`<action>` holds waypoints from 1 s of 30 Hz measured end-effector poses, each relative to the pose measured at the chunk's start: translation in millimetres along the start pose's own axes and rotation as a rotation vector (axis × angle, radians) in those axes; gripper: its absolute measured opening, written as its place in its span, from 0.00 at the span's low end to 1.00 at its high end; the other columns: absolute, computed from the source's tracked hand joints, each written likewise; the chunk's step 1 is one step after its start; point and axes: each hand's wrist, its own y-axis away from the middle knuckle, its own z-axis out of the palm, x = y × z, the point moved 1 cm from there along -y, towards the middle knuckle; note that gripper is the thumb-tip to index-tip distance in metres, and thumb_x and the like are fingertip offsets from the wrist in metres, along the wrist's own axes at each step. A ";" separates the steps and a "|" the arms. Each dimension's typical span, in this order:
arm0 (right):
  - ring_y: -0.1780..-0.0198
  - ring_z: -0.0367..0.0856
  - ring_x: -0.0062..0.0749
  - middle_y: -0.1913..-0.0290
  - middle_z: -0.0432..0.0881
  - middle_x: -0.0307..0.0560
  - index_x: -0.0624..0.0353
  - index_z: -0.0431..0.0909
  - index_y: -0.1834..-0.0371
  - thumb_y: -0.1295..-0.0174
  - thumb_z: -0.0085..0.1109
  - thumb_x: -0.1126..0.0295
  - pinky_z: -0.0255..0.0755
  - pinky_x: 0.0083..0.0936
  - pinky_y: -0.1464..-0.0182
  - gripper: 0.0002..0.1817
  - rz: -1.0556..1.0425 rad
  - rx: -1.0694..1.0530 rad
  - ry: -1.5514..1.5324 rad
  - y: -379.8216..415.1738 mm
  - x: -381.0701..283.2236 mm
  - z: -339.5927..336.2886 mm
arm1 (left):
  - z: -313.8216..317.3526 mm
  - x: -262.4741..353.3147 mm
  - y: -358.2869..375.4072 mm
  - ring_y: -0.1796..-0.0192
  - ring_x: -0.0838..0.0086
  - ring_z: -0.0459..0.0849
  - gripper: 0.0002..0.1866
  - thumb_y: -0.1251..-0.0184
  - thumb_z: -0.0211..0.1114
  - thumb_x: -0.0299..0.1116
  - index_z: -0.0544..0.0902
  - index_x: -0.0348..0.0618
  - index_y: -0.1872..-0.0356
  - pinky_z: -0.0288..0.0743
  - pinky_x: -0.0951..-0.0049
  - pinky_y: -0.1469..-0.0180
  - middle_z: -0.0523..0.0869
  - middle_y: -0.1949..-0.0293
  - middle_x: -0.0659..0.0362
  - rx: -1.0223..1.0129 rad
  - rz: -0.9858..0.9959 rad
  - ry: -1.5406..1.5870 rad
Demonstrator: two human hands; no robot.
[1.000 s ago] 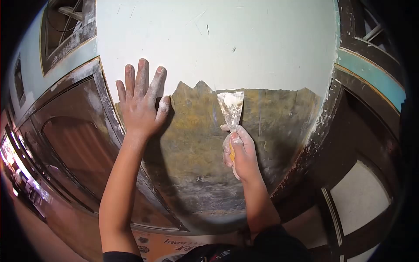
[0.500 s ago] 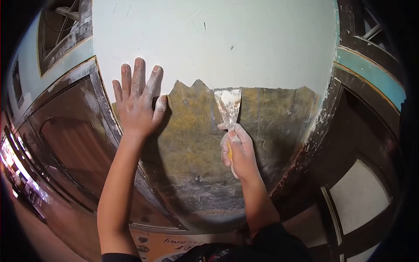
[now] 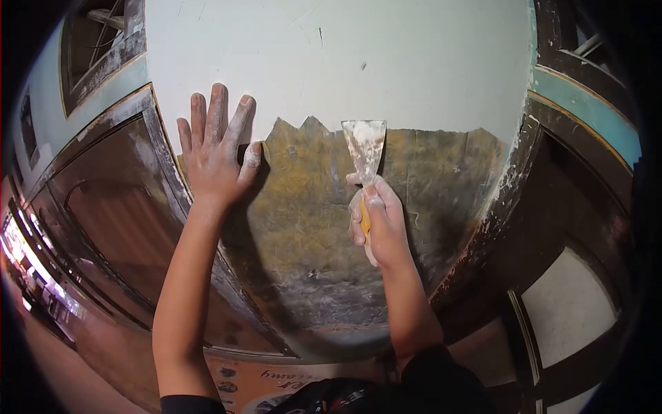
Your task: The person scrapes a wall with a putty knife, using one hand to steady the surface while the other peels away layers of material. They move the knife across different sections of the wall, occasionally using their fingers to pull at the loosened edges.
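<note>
My left hand (image 3: 218, 155) lies on the wall with fingers spread, partly over pale paint and partly over the bare patch; white dust covers its fingers. In my right hand (image 3: 378, 217) is a scraper (image 3: 365, 141), gripped by its yellow and white handle, blade upward. White residue coats the blade. Its straight edge lies over the pale paint (image 3: 414, 62), just above the ragged line where the paint ends. Beneath that line the wall shows a rough brown and grey bare surface (image 3: 296, 214). A few small dark marks dot the paint above.
Worn dark wooden frames stand on both sides, a brown panelled door (image 3: 117, 221) at left and a frame with peeling paint (image 3: 514, 172) at right. A pale panel (image 3: 569, 307) is at lower right. Below lies an orange printed sheet (image 3: 248, 383) with lettering.
My right hand has moved the scraper upward, its blade edge passing from the paint line onto the pale paint. My left hand stays flat on the wall.
</note>
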 end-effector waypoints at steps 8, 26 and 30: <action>0.82 0.63 0.17 0.73 0.72 0.39 0.65 0.72 0.39 0.20 0.40 0.67 0.62 0.18 0.79 0.17 0.012 0.064 -0.020 11.7 2.2 -22.9 | 4.2 7.4 8.0 0.18 0.46 0.51 0.34 0.34 0.58 0.50 0.70 0.64 0.25 0.48 0.30 0.25 0.57 0.19 0.54 0.028 -0.034 0.016; 0.78 0.70 0.21 0.69 0.77 0.42 0.63 0.64 0.27 0.26 0.41 0.66 0.67 0.19 0.75 0.26 -0.115 0.174 -0.141 29.8 -3.8 -78.5 | 13.5 142.7 -0.4 0.17 0.42 0.42 0.45 0.39 0.64 0.57 0.65 0.40 0.24 0.38 0.28 0.25 0.51 0.18 0.51 -0.101 0.147 0.235; 0.83 0.67 0.21 0.73 0.75 0.39 0.60 0.60 0.24 0.24 0.42 0.61 0.63 0.19 0.81 0.28 -0.076 0.159 -0.035 32.5 -16.0 -87.2 | 13.4 153.1 -16.1 0.17 0.49 0.48 0.43 0.39 0.64 0.57 0.66 0.48 0.24 0.42 0.29 0.26 0.54 0.18 0.56 -0.040 0.195 0.247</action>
